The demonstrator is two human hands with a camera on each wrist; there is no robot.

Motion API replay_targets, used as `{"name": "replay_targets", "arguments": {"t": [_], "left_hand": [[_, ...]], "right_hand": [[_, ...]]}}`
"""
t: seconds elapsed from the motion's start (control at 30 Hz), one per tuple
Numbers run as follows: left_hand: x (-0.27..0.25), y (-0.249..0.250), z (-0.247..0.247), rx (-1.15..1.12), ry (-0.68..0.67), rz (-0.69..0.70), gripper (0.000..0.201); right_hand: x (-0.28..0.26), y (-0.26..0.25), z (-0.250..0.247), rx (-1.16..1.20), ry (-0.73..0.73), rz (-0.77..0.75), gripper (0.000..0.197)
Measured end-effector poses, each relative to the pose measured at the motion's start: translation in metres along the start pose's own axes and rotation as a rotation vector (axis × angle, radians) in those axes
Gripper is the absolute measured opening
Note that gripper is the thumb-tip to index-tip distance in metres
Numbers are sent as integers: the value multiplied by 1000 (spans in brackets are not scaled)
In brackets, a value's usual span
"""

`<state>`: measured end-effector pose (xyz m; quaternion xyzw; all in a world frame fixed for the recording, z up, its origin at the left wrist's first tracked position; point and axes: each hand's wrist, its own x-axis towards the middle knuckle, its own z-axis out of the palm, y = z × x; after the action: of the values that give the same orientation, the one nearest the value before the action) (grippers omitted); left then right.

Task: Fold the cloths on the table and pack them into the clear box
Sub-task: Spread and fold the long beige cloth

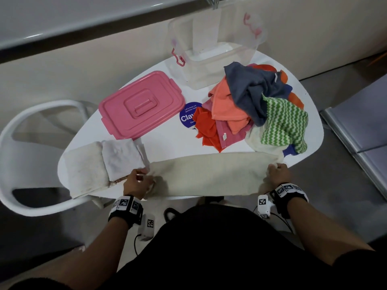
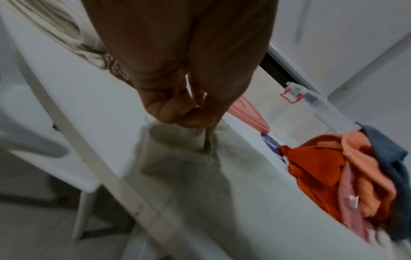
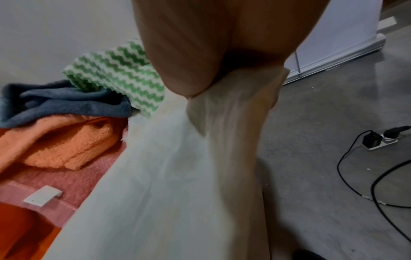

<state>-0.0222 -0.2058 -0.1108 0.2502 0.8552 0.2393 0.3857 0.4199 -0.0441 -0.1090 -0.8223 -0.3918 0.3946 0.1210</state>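
The cream cloth (image 1: 211,174) lay stretched along the near edge of the white counter (image 1: 167,143), a long pale band, smooth in the middle and bunched at both ends. My left hand (image 1: 137,184) pinched its left end, fingers curled tight into the fabric; my right hand (image 1: 278,174) gripped the right end, the cloth gathered into folds under my thumb. Far across the counter stood the clear box (image 1: 217,59) with pink latches, open, something white lying flat at its bottom. Its pink lid (image 1: 142,105) rested flat on the counter to the box's left, handle up. Between box and cream cloth sat the heap of unfolded cloths (image 1: 251,107): grey-blue on top, peach, red-orange, pink, and a green zigzag one (image 1: 284,124) at the right. At my left, two folded whitish cloths (image 1: 100,166) sat side by side, touching.
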Motion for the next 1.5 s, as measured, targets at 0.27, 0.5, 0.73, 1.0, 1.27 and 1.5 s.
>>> {"name": "replay_targets", "arguments": {"t": [0.27,0.5,0.73,1.0,1.27,1.5], "left_hand": [[-4,7,7,152,-29,-58,57],[-7,-9,17,38,-32,4,53],[-28,-23,25,48,87,37,62],[-34,24,44,355,232,629,32],[-11,50,90,608,-269,542,55],[-8,57,54,542,-135,274,43]], "right_hand": [[3,-4,-3,-100,-20,-64,54],[10,-11,0,-189,-14,-135,50],[16,-5,7,-190,10,-157,42],[-1,-15,15,-305,302,-525,27],[-39,-22,67,-765,-265,-945,69],[-5,-15,25,-753,-4,-692,61]]}}
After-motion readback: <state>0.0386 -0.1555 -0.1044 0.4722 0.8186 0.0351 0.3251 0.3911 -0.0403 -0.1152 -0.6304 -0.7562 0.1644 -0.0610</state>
